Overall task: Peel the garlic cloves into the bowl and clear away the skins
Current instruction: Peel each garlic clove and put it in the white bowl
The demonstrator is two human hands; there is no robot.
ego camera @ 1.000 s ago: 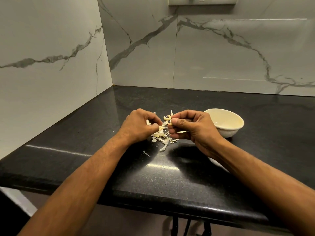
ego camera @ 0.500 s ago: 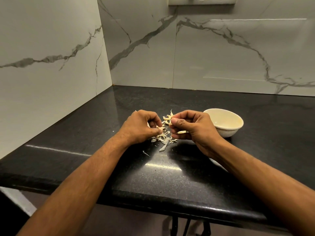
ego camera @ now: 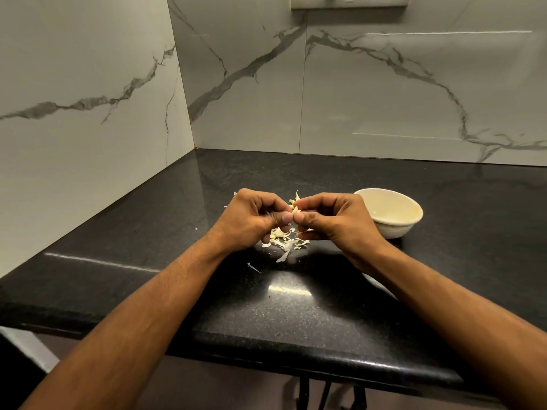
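Both hands, left hand (ego camera: 251,220) and right hand (ego camera: 334,218), have closed together, thumbs pinching one garlic clove (ego camera: 294,213) above the skins (ego camera: 285,242); peeling continues, bowl (ego camera: 388,211) waiting alongside

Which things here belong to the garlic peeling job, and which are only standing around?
Belong to the job:
- garlic clove, pinched between both thumbs
- left hand and right hand
- pile of skins on the counter below the hands
- cream bowl, right of the hands

Only around:
- black counter
- marble wall
- switch plate at the top edge
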